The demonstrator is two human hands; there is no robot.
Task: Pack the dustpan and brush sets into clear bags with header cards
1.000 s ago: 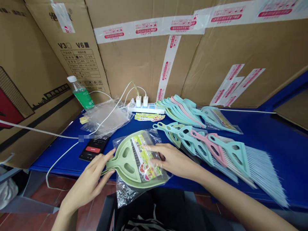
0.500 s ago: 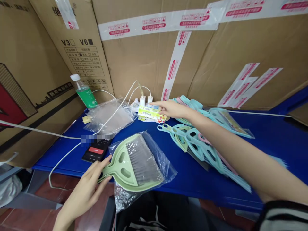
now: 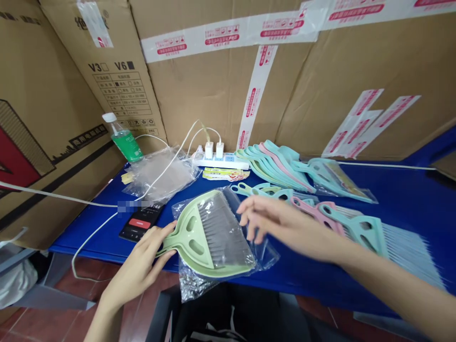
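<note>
**Item 1:** green dustpan [image 3: 210,237], plastic, lying flat at the front of the tabletop [image 3: 402,190], handle pointing left. A brush with grey bristles [image 3: 223,235] sits nested in its scoop.

**Item 2:** clear plastic bag [image 3: 263,256], under the dustpan. Its crinkled end [image 3: 194,282] hangs over the tabletop's front edge, above a red tile floor [image 3: 42,297].

**Item 3:** left hand [image 3: 137,268], closed around the dustpan's handle.

**Item 4:** right hand [image 3: 285,228], blurred, fingers apart and curved, above the bag's right side. Contact with the bag cannot be told.

**Surroundings:** a black phone [image 3: 140,221] lies just beside the left hand, with a white cable [image 3: 92,237] running from it and off the front edge. Teal and pink dustpans [image 3: 274,166] are fanned out toward the back, and brushes with pale blue bristles [image 3: 402,251] lie under and beyond the right forearm, near the front edge. Behind the dustpan are a flattened plastic bag [image 3: 160,173], paper labels [image 3: 224,174], a power strip [image 3: 221,161] with two white chargers [image 3: 213,149], and a bottle of green liquid [image 3: 123,142]. Taped cardboard boxes [image 3: 221,85] stand along the back edge. The tabletop's blue surface continues to the right of the teal dustpans.
</note>
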